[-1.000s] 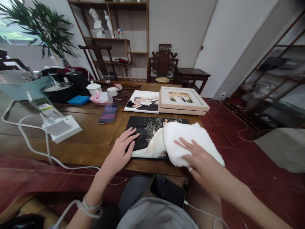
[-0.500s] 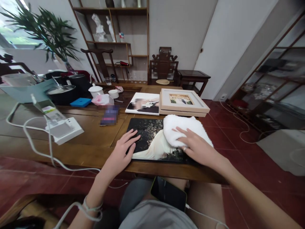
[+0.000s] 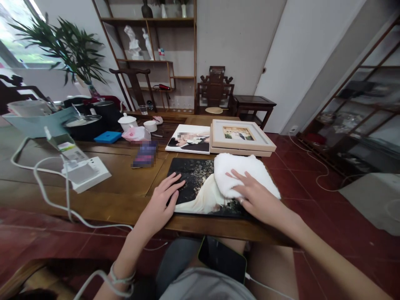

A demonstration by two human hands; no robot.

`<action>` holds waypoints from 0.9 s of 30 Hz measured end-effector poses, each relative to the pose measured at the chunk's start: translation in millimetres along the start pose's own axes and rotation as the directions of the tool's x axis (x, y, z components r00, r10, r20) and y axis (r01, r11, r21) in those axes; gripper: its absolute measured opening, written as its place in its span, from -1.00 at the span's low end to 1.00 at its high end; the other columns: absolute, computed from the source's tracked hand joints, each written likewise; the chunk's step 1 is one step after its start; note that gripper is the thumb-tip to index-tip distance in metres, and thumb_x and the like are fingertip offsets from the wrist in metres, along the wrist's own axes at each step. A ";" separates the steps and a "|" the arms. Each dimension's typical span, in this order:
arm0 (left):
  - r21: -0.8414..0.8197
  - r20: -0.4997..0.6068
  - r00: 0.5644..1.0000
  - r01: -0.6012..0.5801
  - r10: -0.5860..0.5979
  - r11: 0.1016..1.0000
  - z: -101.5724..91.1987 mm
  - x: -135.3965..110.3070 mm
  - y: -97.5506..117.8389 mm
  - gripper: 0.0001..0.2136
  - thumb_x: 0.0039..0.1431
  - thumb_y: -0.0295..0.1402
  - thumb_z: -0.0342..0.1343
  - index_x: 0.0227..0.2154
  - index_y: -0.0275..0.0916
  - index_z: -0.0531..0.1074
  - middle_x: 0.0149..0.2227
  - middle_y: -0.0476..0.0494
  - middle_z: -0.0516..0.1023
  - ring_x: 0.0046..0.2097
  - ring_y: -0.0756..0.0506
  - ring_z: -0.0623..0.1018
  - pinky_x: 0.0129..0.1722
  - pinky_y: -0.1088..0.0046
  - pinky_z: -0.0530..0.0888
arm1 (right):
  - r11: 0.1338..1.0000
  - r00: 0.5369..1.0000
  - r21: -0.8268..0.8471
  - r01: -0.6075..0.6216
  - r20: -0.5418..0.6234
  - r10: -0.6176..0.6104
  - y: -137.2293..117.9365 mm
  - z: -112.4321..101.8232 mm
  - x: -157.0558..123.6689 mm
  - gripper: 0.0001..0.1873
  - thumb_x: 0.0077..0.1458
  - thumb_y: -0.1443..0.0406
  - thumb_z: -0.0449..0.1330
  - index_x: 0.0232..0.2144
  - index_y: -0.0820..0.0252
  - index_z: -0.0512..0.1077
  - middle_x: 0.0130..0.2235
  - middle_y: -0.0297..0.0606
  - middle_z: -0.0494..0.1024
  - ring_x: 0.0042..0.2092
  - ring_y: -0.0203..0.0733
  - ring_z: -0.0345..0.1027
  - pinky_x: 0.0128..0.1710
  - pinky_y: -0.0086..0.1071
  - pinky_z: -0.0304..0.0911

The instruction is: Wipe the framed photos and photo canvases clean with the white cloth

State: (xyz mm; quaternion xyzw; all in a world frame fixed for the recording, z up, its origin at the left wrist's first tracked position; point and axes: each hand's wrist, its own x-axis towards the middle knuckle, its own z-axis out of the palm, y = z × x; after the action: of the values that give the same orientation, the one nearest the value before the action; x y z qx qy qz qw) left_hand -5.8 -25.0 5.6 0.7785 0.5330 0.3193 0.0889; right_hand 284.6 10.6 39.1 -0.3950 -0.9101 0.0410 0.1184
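A dark photo panel (image 3: 187, 171) showing a pale flowing dress lies flat at the table's front edge. My left hand (image 3: 162, 198) rests on its left side, fingers spread and holding nothing. Over the panel's right part lies a folded white fluffy towel (image 3: 246, 168), which hides that area of the picture. My right hand (image 3: 251, 193) presses on the towel from above with its fingers spread, not wrapped around it. Just behind the panel are a white-edged photo print (image 3: 190, 143) and a light wooden picture frame (image 3: 265, 146) stacked on another.
To the left, a white box (image 3: 92, 175) and a white cable (image 3: 46, 200) lie on the wooden table (image 3: 125, 204). Farther back stand a blue box (image 3: 108, 137), a white lidded cup (image 3: 127, 123) and a black pot (image 3: 84, 129). A phone (image 3: 223, 258) rests on my lap.
The whole view has tilted up slightly, so things sit lower in it. Both hands and the towel stay in nearly the same places on the panel.
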 end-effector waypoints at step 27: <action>0.016 0.000 1.000 -0.020 0.020 1.000 1.4 -1.0 -3.5 -0.66 0.27 -0.39 -0.15 0.03 -0.25 0.37 0.17 -0.23 0.33 0.28 -0.16 0.19 0.23 0.09 0.18 | 0.995 1.000 -0.096 -0.019 0.017 0.021 31.0 2.4 47.3 -0.60 0.05 0.49 0.00 -0.07 0.30 0.42 0.20 0.00 0.26 0.28 0.05 -0.04 0.22 0.04 -0.07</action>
State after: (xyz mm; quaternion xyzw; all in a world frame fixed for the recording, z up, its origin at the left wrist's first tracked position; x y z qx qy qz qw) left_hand -7.9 -24.1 2.4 0.7843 0.5278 0.3161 0.0796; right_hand 274.7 66.3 40.2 -0.4090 -0.9080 0.0019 0.0907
